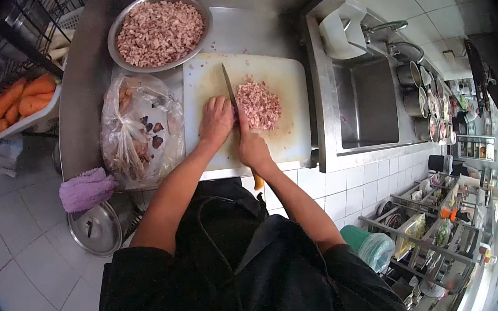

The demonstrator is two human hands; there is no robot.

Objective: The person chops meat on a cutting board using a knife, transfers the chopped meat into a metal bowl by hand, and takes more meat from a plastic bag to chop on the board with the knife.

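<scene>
My right hand (252,148) is closed round a long kitchen knife (228,83), whose yellowish handle end sticks out below the fist. Its blade points away from me over a white cutting board (203,78). Close against the blade's left side is my left hand (217,121), fingers curled down on the board; whatever lies under the fingertips is hidden. A heap of finely chopped pinkish pieces (259,104), looking like meat, lies just right of the blade. Behind the board, a round metal bowl (166,66) is full of similar chopped pieces (159,32).
Left of the board lies a clear plastic bag (164,113) with dark reddish-brown pieces. A purple cloth (87,189) hangs at the counter's left corner, near carrots (37,103) in a tray. To the right are a metal sink (366,105) and several pots (413,103).
</scene>
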